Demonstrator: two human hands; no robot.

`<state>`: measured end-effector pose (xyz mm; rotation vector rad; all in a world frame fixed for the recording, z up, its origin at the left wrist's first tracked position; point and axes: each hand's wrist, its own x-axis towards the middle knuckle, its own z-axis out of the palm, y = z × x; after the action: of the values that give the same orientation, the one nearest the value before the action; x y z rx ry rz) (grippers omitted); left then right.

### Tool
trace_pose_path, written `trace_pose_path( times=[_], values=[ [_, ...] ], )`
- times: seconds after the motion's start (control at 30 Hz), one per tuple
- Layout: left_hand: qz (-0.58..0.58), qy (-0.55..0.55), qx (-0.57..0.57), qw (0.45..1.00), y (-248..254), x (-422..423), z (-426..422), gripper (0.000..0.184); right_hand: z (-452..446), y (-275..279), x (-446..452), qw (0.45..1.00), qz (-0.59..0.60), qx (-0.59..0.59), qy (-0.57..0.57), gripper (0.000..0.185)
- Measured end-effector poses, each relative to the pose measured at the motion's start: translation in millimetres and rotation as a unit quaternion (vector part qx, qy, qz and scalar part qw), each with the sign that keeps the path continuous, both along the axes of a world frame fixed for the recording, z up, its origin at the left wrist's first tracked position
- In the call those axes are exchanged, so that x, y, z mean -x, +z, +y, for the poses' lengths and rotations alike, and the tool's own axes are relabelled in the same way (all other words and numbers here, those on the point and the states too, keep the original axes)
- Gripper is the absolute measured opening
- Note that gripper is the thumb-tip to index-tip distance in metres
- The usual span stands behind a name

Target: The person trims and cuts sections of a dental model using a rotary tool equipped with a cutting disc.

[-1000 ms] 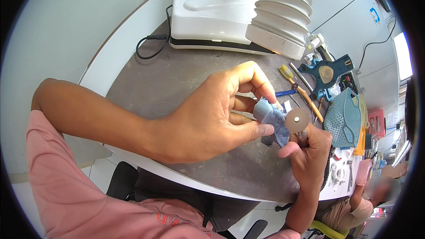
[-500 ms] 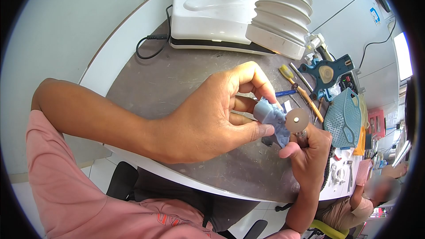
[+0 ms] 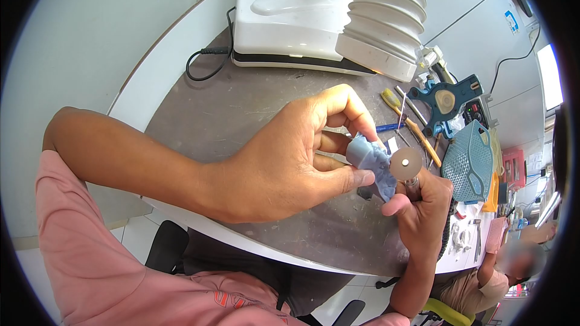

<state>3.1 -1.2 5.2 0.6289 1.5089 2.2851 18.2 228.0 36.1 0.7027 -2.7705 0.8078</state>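
Pinched between the thumb and fingers of my left hand (image 3: 284, 160) is a blue dental model (image 3: 367, 156), held up over the bench with its uneven, tooth-shaped side facing right. My right hand (image 3: 426, 208) grips a rotary handpiece (image 3: 412, 188), most of whose body is covered by the fingers. A round brownish cutting disc (image 3: 399, 168) with a pale centre is mounted on its tip. That disc sits right at the model's right edge; I cannot tell whether they touch. My right thumb lies close to the model's lower end.
A white machine (image 3: 290, 18) and a ribbed suction hose (image 3: 386, 18) stand at the back of the grey bench (image 3: 199, 115). Rightward lie a wooden-handled brush (image 3: 423, 139), a blue pen (image 3: 389, 127), a dark teal articulator (image 3: 444, 101) and a teal basket (image 3: 468, 163). Another person (image 3: 483, 284) sits far right.
Both hands stay almost still, with the disc shifting very slightly at the model's edge. A thin pale streak now shows in the air near the blue pen.
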Motion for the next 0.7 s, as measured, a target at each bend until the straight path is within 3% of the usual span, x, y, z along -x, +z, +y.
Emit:
trace_pose_path(
  times=[0.7],
  values=[
    [-0.001,0.002,0.008,1.000,1.2,-0.9,0.1,0.034,-0.2,0.2,-0.1,1.000,0.006,-0.002,0.006,0.060]
  ],
)
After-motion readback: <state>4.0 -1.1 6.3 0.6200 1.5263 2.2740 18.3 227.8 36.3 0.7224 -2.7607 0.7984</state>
